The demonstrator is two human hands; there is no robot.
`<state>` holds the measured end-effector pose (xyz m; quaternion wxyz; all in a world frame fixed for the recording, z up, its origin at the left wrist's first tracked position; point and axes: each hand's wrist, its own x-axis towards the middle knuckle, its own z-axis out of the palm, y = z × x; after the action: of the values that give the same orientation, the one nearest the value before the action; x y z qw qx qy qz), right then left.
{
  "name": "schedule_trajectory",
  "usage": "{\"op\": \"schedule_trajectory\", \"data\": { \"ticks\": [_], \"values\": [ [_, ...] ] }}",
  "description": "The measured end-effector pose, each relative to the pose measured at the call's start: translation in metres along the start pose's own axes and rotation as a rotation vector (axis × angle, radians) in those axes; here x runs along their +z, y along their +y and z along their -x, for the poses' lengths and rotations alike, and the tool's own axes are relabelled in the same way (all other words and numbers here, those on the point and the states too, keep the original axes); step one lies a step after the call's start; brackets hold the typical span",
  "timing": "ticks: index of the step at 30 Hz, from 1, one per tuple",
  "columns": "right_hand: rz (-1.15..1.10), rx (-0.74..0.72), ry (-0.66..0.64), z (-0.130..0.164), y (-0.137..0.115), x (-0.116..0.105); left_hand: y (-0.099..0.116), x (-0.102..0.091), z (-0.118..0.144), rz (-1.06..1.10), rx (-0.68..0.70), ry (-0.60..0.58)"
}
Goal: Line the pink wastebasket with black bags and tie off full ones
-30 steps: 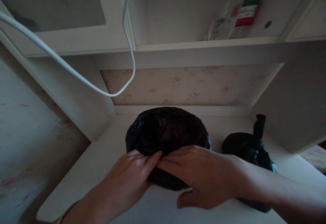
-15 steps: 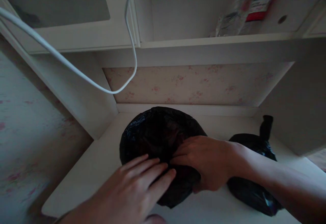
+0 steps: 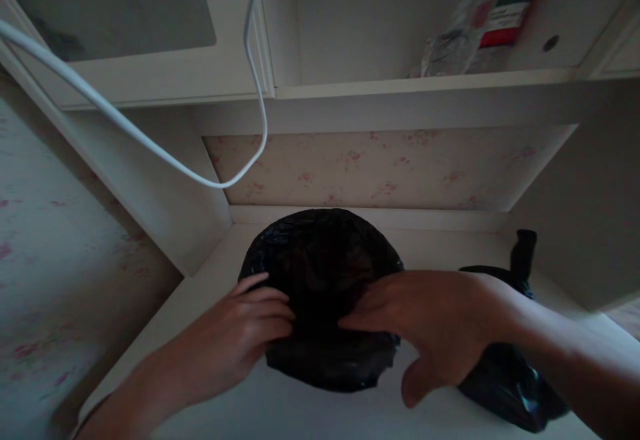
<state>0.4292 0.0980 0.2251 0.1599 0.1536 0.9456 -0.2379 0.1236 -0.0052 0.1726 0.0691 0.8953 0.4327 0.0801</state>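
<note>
Head view: the white cabinet [image 3: 170,79] and the white desk [image 3: 200,307] below it look unchanged, apart from a slight shift in framing since the first picture; the real change is at the black plastic bag [image 3: 325,267]. It sits on the desk near the back edge, its round mouth facing up. A second ago both hands met at its front edge; half a second ago the left hand was spread over that front while the right was at the right side. Now they are well apart, leaving the mouth uncovered between them and the front flap [image 3: 330,363] hanging in plain sight, reaching less far down than half a second ago. I judge that the handling has moved from the front of the mouth to its two sides. Whether a bin stands inside cannot be told.

Right of it, the tied black bag [image 3: 523,393] rests in place, partly behind the right forearm. The right hand [image 3: 440,320] has its fingers inside the mouth and its thumb held away outside, gripping nothing visible. The left hand [image 3: 255,327] curls its fingers over the left front edge; whether it pinches the plastic, I cannot tell.
</note>
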Motion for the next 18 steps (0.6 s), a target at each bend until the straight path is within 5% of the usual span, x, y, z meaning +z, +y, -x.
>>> {"op": "schedule_trajectory", "data": {
  "ticks": [4, 7, 12, 18],
  "values": [
    [0.090, -0.029, 0.148, 0.014, 0.008, 0.009, -0.029, -0.014, 0.033, -0.253, -0.236, 0.072],
    [0.118, -0.083, 0.177, 0.006, 0.011, 0.012, -0.003, -0.010, 0.031, -0.203, -0.188, 0.036],
    [0.194, -0.116, 0.160, -0.026, 0.009, -0.002, 0.065, 0.022, -0.020, -0.088, -0.132, 0.241],
    [0.219, -0.075, 0.063, -0.045, 0.009, -0.015, 0.054, 0.027, -0.023, 0.119, -0.163, 0.176]
  ]
}}
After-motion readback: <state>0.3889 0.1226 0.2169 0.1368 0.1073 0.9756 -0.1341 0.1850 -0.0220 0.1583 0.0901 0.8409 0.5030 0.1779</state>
